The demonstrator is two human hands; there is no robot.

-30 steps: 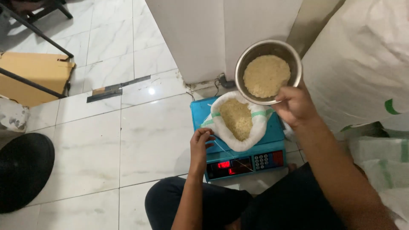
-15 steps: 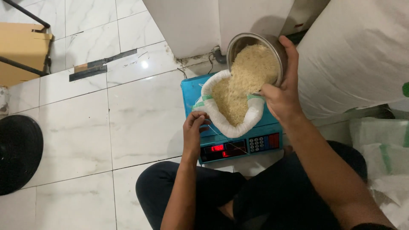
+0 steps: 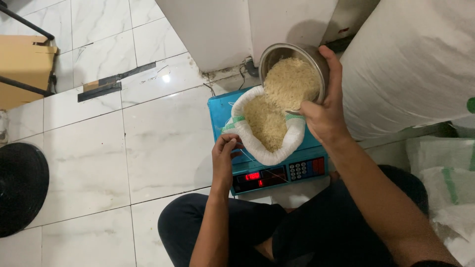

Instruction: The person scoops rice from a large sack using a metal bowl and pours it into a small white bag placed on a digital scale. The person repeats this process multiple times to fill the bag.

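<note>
A small white woven sack (image 3: 257, 146) with its rim rolled down stands on a blue electronic scale (image 3: 217, 111) and holds pale rice (image 3: 264, 126). My right hand (image 3: 324, 111) grips a round steel bowl (image 3: 277, 52) of rice, tilted over the sack's far rim so the grains slide in. My left hand (image 3: 223, 158) pinches the sack's near-left edge at the scale's front left. The scale's red display (image 3: 252, 176) glows beside its keypad (image 3: 298, 170).
A large white woven sack (image 3: 410, 64) rises at the right, with more sacks (image 3: 440, 173) behind my arm. A white wall panel (image 3: 217, 29) stands behind the scale. A black round object (image 3: 20, 185) lies at the left, a cardboard box (image 3: 22, 64) beyond it. My dark-trousered legs (image 3: 257, 232) are folded below.
The bowl came down from level above the sack to a steep tilt at its rim, and rice now pours in. My left hand stayed on the sack's edge.
</note>
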